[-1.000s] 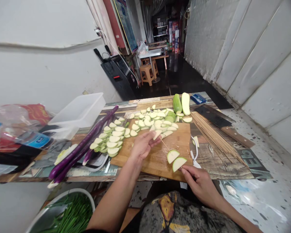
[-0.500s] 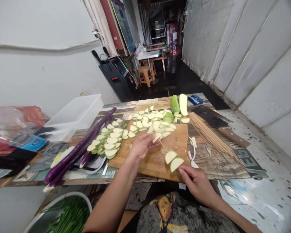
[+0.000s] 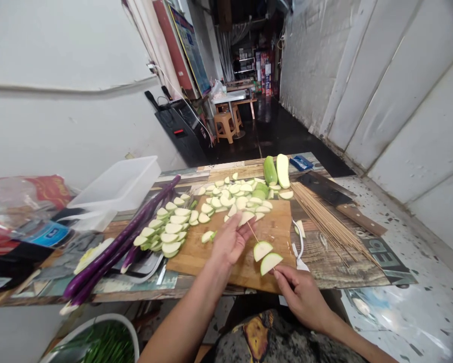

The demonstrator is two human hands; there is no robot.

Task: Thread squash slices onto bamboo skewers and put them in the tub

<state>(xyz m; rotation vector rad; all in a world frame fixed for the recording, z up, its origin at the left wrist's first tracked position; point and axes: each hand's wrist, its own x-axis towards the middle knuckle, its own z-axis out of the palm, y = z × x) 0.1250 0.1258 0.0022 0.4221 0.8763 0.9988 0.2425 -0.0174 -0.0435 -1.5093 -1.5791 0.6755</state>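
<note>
My left hand [image 3: 229,241] pinches a pale half-moon zucchini slice [image 3: 246,217] against the tip of a thin bamboo skewer [image 3: 252,232]. My right hand [image 3: 300,292] grips the skewer's near end; two zucchini slices [image 3: 266,256] are threaded on it. Both hands hover over a wooden cutting board [image 3: 196,254]. Many loose zucchini slices [image 3: 234,194] lie heaped on the board's far side, and more zucchini slices [image 3: 166,227] lie to its left.
Long purple eggplants [image 3: 116,242] lie left of the board. A bundle of skewers [image 3: 325,219] and a cleaver [image 3: 340,201] lie to the right. Two zucchini halves [image 3: 276,170] lie at the back. A white tub [image 3: 116,184] stands back left, a bowl of greens [image 3: 98,343] below.
The view has tipped a little, so everything sits lower in frame. My left hand still holds a slice at the skewer tip; the hands have barely shifted.
</note>
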